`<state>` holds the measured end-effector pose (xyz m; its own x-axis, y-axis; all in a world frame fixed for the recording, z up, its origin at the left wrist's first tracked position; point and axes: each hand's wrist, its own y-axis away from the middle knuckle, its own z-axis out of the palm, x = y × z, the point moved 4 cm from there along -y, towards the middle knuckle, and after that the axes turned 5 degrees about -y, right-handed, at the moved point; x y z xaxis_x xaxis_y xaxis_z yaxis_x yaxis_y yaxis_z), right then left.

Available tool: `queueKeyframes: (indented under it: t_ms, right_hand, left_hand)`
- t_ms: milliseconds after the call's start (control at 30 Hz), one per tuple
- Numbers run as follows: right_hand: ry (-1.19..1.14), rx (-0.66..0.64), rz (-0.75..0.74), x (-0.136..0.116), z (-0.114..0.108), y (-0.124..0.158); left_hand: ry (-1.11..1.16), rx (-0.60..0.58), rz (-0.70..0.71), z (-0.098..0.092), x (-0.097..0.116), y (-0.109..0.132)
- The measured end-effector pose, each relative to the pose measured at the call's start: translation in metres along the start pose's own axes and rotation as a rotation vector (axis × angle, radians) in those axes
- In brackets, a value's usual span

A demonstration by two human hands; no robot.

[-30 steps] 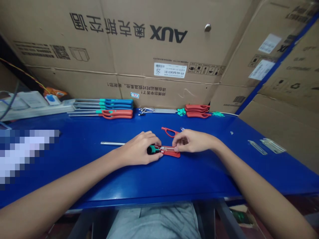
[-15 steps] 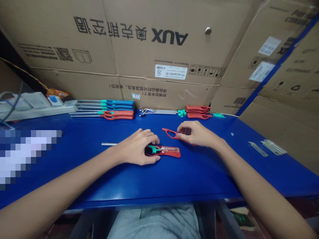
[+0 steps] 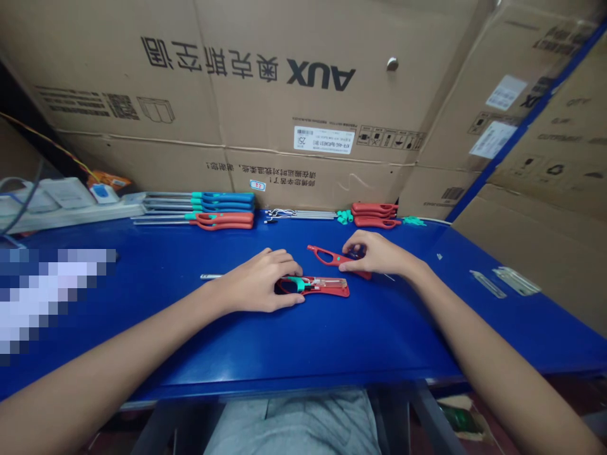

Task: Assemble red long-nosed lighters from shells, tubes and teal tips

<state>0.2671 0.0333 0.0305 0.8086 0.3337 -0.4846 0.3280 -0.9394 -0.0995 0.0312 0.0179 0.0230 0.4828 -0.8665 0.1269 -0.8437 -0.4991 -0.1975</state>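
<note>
While the left hand lies cupped over one end of the open red casing, grip unclear, the right hand pinches a red cover just above it on the blue bench. Risk: a crooked cover could unseat the green collar.

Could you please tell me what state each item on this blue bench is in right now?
left hand, cupped over the shell's end
open red lighter shell, lying flat, teal and metal parts inside
right hand, gripping the loose half
loose red shell half, held against the bench
blue-handled lighters, lined up side by side
steel tube, lying flat, running under the left hand
</note>
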Motion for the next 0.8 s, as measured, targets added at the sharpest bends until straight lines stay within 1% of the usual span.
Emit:
queueKeyframes:
  t_ms: [133, 300, 500, 600, 733, 800]
  right_hand:
    - [0.059, -0.032, -0.032, -0.007, 0.003, 0.000]
    - [0.092, -0.043, -0.012, -0.010, 0.004, 0.000]
    - [0.086, -0.067, 0.017, -0.011, 0.006, 0.002]
    - [0.092, -0.035, -0.017, -0.012, 0.007, 0.002]
    - [0.073, 0.079, -0.085, -0.016, 0.003, 0.002]
    - [0.025, 0.099, -0.102, -0.019, 0.002, 0.004]
  left_hand:
    - [-0.026, -0.027, -0.023, -0.006, -0.003, 0.002]
    - [-0.070, -0.085, -0.049, -0.013, -0.010, 0.005]
    - [-0.085, -0.085, -0.074, -0.013, -0.014, 0.005]
    - [-0.101, -0.077, -0.082, -0.013, -0.015, 0.004]
    - [-0.130, -0.083, -0.096, -0.012, -0.018, 0.004]
    - [-0.147, -0.089, -0.113, -0.013, -0.022, 0.005]
